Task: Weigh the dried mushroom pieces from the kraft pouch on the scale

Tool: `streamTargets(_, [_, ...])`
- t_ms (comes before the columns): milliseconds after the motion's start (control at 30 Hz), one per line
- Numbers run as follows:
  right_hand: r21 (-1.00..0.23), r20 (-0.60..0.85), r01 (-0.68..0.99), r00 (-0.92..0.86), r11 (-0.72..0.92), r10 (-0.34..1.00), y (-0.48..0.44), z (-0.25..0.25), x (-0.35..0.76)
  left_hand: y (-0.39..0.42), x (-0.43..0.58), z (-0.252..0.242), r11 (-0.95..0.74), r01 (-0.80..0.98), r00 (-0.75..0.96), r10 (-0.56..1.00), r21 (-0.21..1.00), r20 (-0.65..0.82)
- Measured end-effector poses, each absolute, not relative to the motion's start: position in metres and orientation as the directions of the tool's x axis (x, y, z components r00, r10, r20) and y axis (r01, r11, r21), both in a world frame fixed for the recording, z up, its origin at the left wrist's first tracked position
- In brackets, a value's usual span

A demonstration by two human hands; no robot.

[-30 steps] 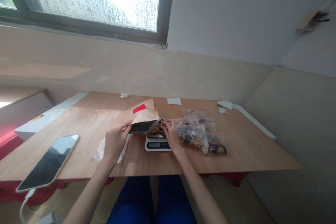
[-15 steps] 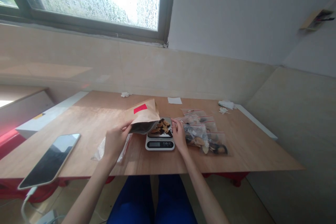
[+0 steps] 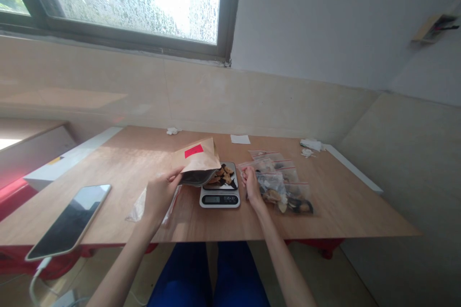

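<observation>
Brown paper is gripped in the left hand point(image 3: 160, 196): a kraft envelope point(image 3: 197, 159) carrying a red label point(image 3: 193, 151), held with the fingers closed around its lower edge; its dark-lined mouth is gaping toward a digital kitchen scale point(image 3: 219, 198) and is nearly touching the scale's plate. Dark and tan pieces point(image 3: 222, 176) are lying in a loose scatter on that plate; the right hand point(image 3: 252, 187) is hovering just beside the scale with its fingers point(image 3: 245, 172) drawn narrowly together, pinching at or just above the near edge of a clear zip bag point(image 3: 272, 187), and I cannot tell which. Several red-striped zip bags point(image 3: 298, 199) are lying overlapped beside that hand, and they are looking already filled with similar dark and tan pieces; the scale's load is seemingly not yet bagged, so some handling appears left. The envelope's inside is hidden, so I cannot tell whether it is holding anything; the scale's digits are too small to read, and the bags' contents are blurred behind the plastic. A phone point(image 3: 68, 223) is lying on the wooden table point(image 3: 342, 213) near the left forearm; a loose clear plastic bag point(image 3: 139, 208) is lying under the left hand.
</observation>
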State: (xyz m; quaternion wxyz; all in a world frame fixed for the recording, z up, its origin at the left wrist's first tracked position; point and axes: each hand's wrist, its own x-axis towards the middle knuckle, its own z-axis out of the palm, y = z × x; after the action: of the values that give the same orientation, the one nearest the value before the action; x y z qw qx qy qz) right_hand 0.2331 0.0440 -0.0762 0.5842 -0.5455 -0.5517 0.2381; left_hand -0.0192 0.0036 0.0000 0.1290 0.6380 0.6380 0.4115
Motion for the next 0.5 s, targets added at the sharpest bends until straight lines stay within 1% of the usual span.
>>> streamTargets(100, [-0.936, 0.323, 0.231, 0.268, 0.265, 0.908, 0.05, -0.076, 0.226, 0.004, -0.02, 0.001, -0.151, 0.711, -0.162, 0.915, 0.687, 0.369])
streamTargets(200, [-0.95, 0.29, 0.191, 0.252, 0.247, 0.923, 0.054, -0.073, 0.221, 0.007, -0.021, 0.002, -0.155, 0.711, -0.168, 0.91, 0.686, 0.38])
streamTargets(400, [-0.939, 0.312, 0.236, 0.278, 0.25, 0.909, 0.055, -0.075, 0.228, 0.011, -0.028, 0.008, -0.157, 0.697, -0.184, 0.904, 0.699, 0.386])
streamTargets(500, [-0.937, 0.305, 0.268, 0.307, 0.225, 0.902, 0.054, -0.08, 0.237, 0.011, -0.028, 0.009, -0.155, 0.691, -0.188, 0.905, 0.706, 0.383])
